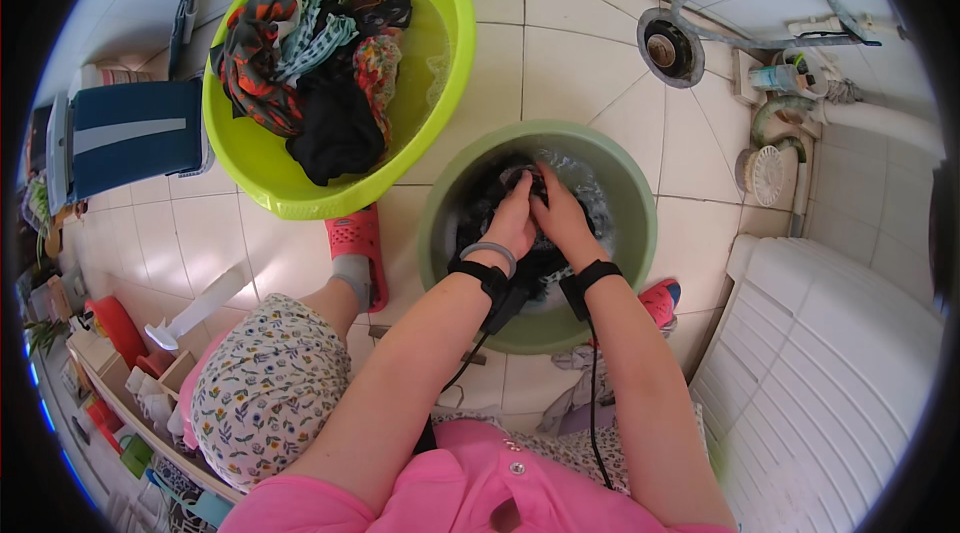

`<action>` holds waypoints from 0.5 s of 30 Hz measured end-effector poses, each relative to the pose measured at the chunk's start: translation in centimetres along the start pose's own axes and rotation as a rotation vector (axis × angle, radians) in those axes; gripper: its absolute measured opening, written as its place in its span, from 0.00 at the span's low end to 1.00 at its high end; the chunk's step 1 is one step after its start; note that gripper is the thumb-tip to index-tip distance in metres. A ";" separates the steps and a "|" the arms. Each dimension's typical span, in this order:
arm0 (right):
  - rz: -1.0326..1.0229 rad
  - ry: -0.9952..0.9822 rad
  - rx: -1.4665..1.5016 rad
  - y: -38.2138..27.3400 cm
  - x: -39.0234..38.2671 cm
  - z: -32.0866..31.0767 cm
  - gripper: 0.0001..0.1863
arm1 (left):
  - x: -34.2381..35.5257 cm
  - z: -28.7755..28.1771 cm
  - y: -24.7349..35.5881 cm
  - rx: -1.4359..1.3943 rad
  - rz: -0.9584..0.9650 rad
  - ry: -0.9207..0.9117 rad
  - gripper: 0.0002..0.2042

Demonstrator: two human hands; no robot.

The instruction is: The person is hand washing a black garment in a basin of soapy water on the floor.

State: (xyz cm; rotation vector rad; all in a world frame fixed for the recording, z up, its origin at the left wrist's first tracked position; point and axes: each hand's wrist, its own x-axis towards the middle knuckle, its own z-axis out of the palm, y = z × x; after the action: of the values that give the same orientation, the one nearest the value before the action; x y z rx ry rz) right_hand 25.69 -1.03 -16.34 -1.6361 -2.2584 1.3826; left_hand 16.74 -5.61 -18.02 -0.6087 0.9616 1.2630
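A dull green basin (641, 223) stands on the floor in front of me, with water and wet black cloth (486, 205) inside. My left hand (512, 219) and my right hand (564, 217) meet over its middle, fingers closed on a bunched part of the black cloth. The fingertips point away from me and are partly hidden by the cloth. Both wrists wear black straps with cables. What kind of garment the cloth is, I cannot make out.
A larger lime-green tub (458, 53) at the far left holds a heap of patterned and black clothes (335, 123). Right of my arm is a white ribbed washboard-like surface (830, 373). A floor drain (670, 48) with a grey hose (745, 33) lies far right. A blue bin (130, 138) stands left.
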 end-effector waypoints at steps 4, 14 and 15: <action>0.054 -0.047 0.124 -2.2 -3.5 -2.8 0.20 | -1.9 0.8 2.9 -0.222 -0.163 -0.046 0.21; 0.243 0.280 0.382 -1.2 -2.1 -3.1 0.13 | -4.3 1.9 -0.9 0.211 -0.157 -0.023 0.09; 0.119 0.332 0.349 0.1 -2.0 -2.5 0.13 | -5.0 3.1 -0.4 0.299 -0.140 0.047 0.10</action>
State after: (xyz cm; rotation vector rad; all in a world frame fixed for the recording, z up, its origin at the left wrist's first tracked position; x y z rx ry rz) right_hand 27.83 -1.03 -14.00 -1.7426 -1.6600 1.3171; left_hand 17.89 -5.72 -12.23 -0.4630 1.1025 0.9618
